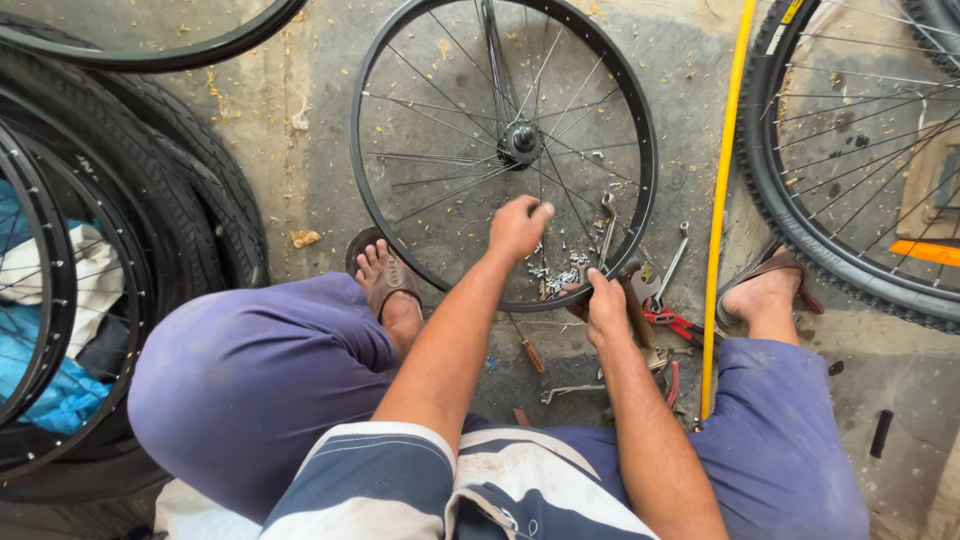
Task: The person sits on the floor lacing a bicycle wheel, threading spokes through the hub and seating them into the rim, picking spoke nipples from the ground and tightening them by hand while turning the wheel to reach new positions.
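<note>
- No container showed; small metal bits (560, 277) lay loose in a heap on the floor, inside the lower arc of the rim (640, 130).
- The rim, bare of tyre, lay flat on the concrete floor (300, 150) before the seated person, hub (519, 140) at its middle.
- The left hand (519, 226) hovered over the spokes, fingers curled together; whether it pinched anything could not be told.
- The right hand (604, 305) gripped the rim's near edge, fingers clamped on it.
- Wrenches (672, 262) and red pliers (678, 324) lay just beside that hand.
- A yellow hose (722, 200) ran between the rim and a tyred wheel (850, 150); more tyres (150, 170) were stacked left.
</note>
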Demonstrator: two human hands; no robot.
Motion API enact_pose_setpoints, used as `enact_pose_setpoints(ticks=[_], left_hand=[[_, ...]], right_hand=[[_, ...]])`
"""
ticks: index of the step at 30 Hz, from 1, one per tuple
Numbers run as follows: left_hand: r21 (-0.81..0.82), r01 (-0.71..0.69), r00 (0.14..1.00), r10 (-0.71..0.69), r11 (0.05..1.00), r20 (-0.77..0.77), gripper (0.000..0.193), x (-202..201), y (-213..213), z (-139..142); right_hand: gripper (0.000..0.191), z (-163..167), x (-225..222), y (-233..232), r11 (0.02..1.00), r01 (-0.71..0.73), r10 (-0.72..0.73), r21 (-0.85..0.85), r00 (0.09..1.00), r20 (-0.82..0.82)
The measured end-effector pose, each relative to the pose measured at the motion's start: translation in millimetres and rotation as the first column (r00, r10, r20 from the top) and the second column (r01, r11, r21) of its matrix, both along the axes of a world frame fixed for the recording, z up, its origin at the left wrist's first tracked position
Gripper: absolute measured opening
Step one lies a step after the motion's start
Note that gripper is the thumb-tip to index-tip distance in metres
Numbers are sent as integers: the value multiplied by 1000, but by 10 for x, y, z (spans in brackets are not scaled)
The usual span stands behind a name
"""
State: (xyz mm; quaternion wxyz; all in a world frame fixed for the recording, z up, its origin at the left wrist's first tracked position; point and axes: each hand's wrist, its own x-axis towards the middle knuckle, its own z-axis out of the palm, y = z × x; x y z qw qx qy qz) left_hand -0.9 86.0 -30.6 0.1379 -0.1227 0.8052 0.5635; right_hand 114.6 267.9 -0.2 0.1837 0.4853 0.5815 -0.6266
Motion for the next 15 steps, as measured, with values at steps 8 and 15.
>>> enact_pose_setpoints(ticks=[8,15], left_hand=[[621,-744,653,470,249,594,35,-565,-217,-117],[764,-629,764,293,143,575,32,-980,-475,-165]], right_hand=[[21,-85,-6,16,1000,14,-14,6,1000,-11],[21,-135,-65,-29,999,47,-47,-9,999,2]])
